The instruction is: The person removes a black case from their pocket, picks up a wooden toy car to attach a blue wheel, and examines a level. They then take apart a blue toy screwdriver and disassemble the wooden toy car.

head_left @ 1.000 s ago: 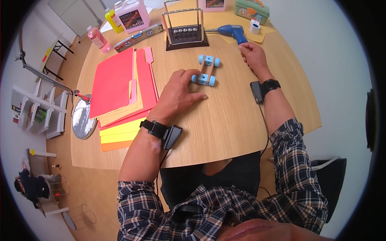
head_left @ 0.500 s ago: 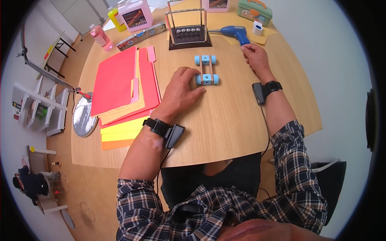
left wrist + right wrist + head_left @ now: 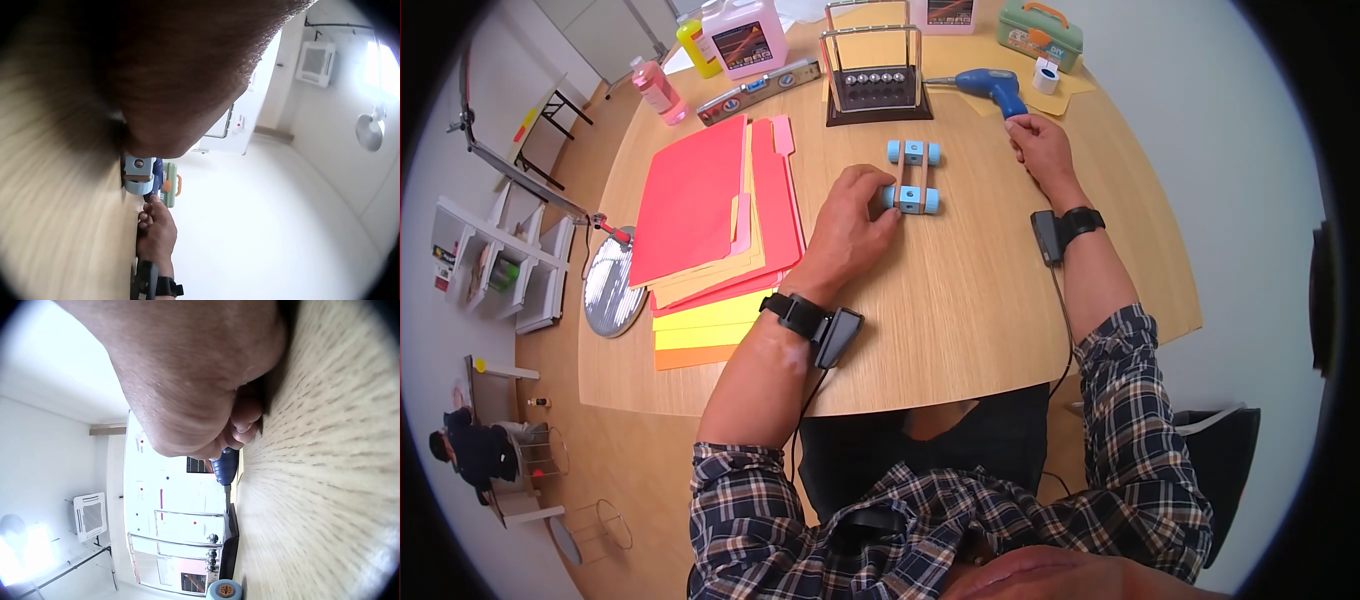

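Note:
A light-blue toy car (image 3: 913,200) with wooden side bars stands on the wooden table in the head view. My left hand (image 3: 852,225) pinches its near left wheel between fingers and thumb. In the left wrist view that hand (image 3: 181,81) hides part of the car (image 3: 139,166). Farther right, my right hand (image 3: 1045,155) rests on the table with loosely curled fingers. Its fingertips lie right at the handle end of a blue pistol-grip screwdriver (image 3: 990,82). The right wrist view shows those curled fingers (image 3: 247,415) low over the tabletop, the screwdriver (image 3: 226,467) beyond them.
Red and yellow folders (image 3: 690,200) lie stacked on the left. Behind the car stands a Newton's cradle (image 3: 875,90). A spirit level (image 3: 760,90), a pink bottle (image 3: 658,92), a pink jug (image 3: 745,40), a tape roll (image 3: 1046,76) and a green toolbox (image 3: 1040,38) line the back.
The toy car has turned a little, its far end swinging left, so it stands straighter. My left thumb has closed in towards the near wheel. The right hand stays by the screwdriver.

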Demonstrator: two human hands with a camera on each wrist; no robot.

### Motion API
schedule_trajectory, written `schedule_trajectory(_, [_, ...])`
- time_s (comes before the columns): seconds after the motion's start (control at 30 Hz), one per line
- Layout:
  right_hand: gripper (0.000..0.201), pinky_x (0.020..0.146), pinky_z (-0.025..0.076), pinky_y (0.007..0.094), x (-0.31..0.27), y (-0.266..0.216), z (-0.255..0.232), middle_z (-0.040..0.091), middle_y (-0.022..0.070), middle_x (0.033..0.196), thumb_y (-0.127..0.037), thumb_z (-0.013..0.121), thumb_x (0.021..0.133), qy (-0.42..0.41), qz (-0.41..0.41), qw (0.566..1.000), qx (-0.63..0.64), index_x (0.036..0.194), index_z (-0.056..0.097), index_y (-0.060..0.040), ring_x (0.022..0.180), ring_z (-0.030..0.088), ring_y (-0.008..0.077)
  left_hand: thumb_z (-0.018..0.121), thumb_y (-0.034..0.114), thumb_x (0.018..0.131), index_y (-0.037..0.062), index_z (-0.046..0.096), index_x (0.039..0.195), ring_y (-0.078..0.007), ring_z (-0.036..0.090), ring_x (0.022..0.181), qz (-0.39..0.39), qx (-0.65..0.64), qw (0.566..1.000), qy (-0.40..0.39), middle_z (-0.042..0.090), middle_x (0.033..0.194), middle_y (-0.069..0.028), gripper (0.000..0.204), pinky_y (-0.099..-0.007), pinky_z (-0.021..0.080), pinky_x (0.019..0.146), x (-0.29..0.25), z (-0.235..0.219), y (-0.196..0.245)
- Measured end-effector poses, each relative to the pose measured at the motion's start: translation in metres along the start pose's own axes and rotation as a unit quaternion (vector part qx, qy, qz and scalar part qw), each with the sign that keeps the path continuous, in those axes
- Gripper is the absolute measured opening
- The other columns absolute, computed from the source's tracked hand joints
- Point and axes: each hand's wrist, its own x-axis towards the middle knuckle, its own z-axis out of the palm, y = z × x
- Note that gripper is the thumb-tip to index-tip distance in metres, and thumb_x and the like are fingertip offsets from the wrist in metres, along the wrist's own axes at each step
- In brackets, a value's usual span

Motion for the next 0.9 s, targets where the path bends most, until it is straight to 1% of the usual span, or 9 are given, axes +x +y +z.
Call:
schedule_trajectory(0.07, [0.022,0.063,0.050,0.0253,0.001,0.000,0.000,0.071,-0.0011,0.084,-0.023,0.077,0.102,0.000,0.001,1.000,0.002,0.108,0.079,-0.0019,0.069,0.061,0.0078,0.077,0.007,0.092,0.0007,0.068,0.128,-0.0356,0.067,0.119,0.010,0.011,1.000,0.015,0.066,0.129,-0.0179,0.037,-0.0415,0.055,0.103,0.000,0.002,-0.006])
schedule_trajectory(0.13, [0.022,0.063,0.050,0.0252,0.001,0.001,0.000,0.071,-0.0010,0.084,-0.022,0.077,0.102,0.001,-0.005,1.000,0.002,0.108,0.079,-0.0019,0.069,0.061,0.0077,0.075,0.005,0.093,0.0004,0.068,0.129,-0.0357,0.067,0.119,-0.005,-0.001,0.999,0.032,0.066,0.130,-0.0180,0.037,-0.0410,0.055,0.103,0.001,0.002,-0.006])
schedule_trajectory(0.27, [0.021,0.063,0.050,0.0253,0.001,0.000,0.000,0.071,-0.0010,0.083,-0.022,0.077,0.102,0.001,-0.010,1.000,-0.001,0.108,0.079,-0.0018,0.068,0.061,0.0075,0.072,0.002,0.094,0.0001,0.068,0.130,-0.0357,0.067,0.120,-0.009,-0.006,1.000,0.029,0.066,0.131,-0.0182,0.037,-0.0407,0.055,0.103,0.001,0.003,-0.010])
schedule_trajectory(0.33, [0.021,0.059,0.045,0.0231,-0.001,-0.002,0.002,0.066,-0.0027,0.079,-0.020,0.077,0.103,0.005,-0.007,1.000,-0.002,0.111,0.077,-0.0007,0.064,0.056,0.0053,0.069,0.002,0.095,0.0000,0.067,0.132,-0.0359,0.067,0.120,0.010,0.009,1.000,0.027,0.066,0.132,-0.0184,0.037,-0.0405,0.055,0.103,0.001,0.004,-0.013])
schedule_trajectory(0.43, [0.021,0.059,0.046,0.0229,-0.001,-0.004,0.003,0.066,-0.0027,0.080,-0.020,0.077,0.103,0.006,-0.003,1.000,0.001,0.111,0.077,-0.0009,0.064,0.056,0.0052,0.067,0.000,0.095,0.0004,0.067,0.133,-0.0364,0.067,0.120,0.011,0.010,1.000,0.019,0.067,0.131,-0.0188,0.038,-0.0406,0.055,0.103,0.001,0.004,-0.014])
schedule_trajectory(0.57, [0.020,0.059,0.046,0.0230,-0.002,-0.003,0.002,0.066,-0.0026,0.080,-0.020,0.077,0.103,0.006,0.003,1.000,0.003,0.111,0.077,-0.0013,0.064,0.056,0.0053,0.066,0.000,0.095,0.0009,0.067,0.136,-0.0369,0.067,0.121,0.010,0.021,1.000,0.000,0.068,0.129,-0.0192,0.040,-0.0414,0.055,0.103,0.000,0.002,-0.012])
schedule_trajectory(0.63, [0.021,0.062,0.049,0.0257,0.000,-0.002,0.001,0.071,-0.0010,0.083,-0.022,0.077,0.101,0.006,-0.002,1.000,0.004,0.107,0.079,-0.0017,0.067,0.060,0.0076,0.066,0.001,0.096,0.0020,0.066,0.138,-0.0371,0.067,0.121,0.008,0.026,1.000,-0.011,0.068,0.127,-0.0197,0.042,-0.0425,0.055,0.104,0.002,0.001,-0.013])
schedule_trajectory(0.83, [0.021,0.062,0.050,0.0259,-0.001,-0.003,0.001,0.071,-0.0008,0.083,-0.022,0.077,0.102,0.003,0.005,1.000,0.001,0.108,0.079,-0.0014,0.067,0.060,0.0077,0.070,0.004,0.097,0.0041,0.066,0.141,-0.0351,0.069,0.119,-0.011,0.007,1.000,0.014,0.070,0.125,-0.0185,0.044,-0.0422,0.056,0.102,0.000,0.002,-0.010])
schedule_trajectory(0.9, [0.021,0.062,0.049,0.0259,0.000,-0.003,0.002,0.071,-0.0009,0.083,-0.022,0.077,0.102,0.004,0.004,1.000,0.001,0.108,0.079,-0.0014,0.067,0.060,0.0076,0.072,0.005,0.096,0.0042,0.066,0.140,-0.0343,0.069,0.118,-0.015,0.009,1.000,0.006,0.070,0.124,-0.0180,0.045,-0.0417,0.056,0.101,0.001,0.002,-0.010])
